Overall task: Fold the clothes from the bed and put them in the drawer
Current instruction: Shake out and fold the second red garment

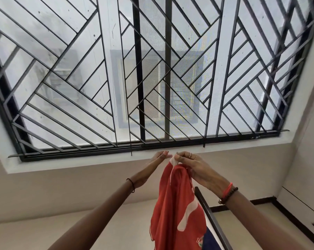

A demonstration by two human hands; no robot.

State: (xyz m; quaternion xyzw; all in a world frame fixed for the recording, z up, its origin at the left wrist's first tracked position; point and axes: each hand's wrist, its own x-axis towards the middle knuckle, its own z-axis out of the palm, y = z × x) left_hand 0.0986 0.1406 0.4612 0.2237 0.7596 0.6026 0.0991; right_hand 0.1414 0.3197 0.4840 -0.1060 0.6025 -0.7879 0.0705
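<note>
A red shirt with white patches and a small crest (pixel 178 210) hangs in the air in front of me, below the window sill. My right hand (pixel 194 166) pinches its white-trimmed top edge and holds the bunched cloth up. My left hand (pixel 154 165) is raised just left of it, fingers straight and close to the same edge; whether it touches the cloth I cannot tell. Neither the bed nor the drawer shows clearly in this upward view.
A large window with a black diagonal metal grille (pixel 152 78) fills the upper view above a white sill (pixel 98 165). A dark rail or frame (pixel 212 219) slants down behind the shirt. White cabinet fronts with a dark handle (pixel 307 210) stand at the right.
</note>
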